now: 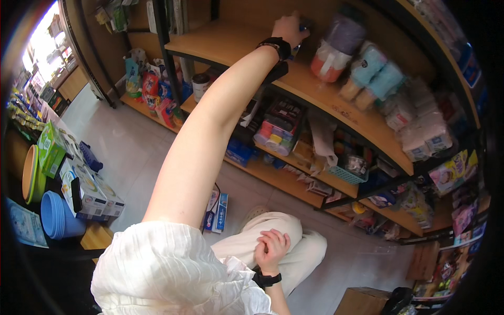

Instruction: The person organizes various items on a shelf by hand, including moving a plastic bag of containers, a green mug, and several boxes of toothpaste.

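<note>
My left hand (pixel 289 29) reaches far out over the upper wooden shelf (pixel 232 39), fingers bent down at a small blue-edged package (pixel 303 29). The hand hides most of that package, so whether it is gripped cannot be told. Right of it on the shelf stand a wrapped purple bundle (pixel 345 33) and a red and white one (pixel 328 65). My right hand (pixel 272 250) rests above my knee in light trousers, loosely curled, with nothing seen in it. On the floor beside my leg lie blue and white toothpaste boxes (pixel 221 212), a dark cord across them.
Lower shelves hold a teal basket (pixel 350 174), a tin (pixel 201 84) and bagged goods. Wrapped tissue packs (pixel 427 134) stand at the right. On my left are stacked blue buckets (pixel 59 214) and white cartons (pixel 84 189). A cardboard box (pixel 360 301) sits at bottom right.
</note>
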### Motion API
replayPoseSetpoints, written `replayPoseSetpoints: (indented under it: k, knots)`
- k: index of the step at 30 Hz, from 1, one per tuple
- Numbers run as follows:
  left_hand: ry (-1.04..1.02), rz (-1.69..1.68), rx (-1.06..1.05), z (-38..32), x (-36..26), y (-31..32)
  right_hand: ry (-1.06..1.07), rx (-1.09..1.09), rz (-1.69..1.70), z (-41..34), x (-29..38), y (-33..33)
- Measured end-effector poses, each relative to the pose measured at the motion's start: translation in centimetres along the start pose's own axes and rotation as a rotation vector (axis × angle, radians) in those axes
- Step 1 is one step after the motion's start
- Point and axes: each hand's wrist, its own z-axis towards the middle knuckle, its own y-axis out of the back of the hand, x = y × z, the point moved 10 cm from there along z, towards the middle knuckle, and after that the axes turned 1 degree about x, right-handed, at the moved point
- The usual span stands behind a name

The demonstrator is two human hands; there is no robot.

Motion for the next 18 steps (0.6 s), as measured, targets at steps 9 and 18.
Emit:
replayPoseSetpoints:
  k: [9, 18]
  knots:
    - [0.011, 0.034, 0.048, -0.4, 0.1, -0.5, -0.004, 0.007, -0.002, 0.2, 0.2, 0.1]
    - [0.002, 0.077, 0.123, -0.1, -0.3, -1.5, -0.002, -0.011, 0.0, 0.2, 0.1, 0.2]
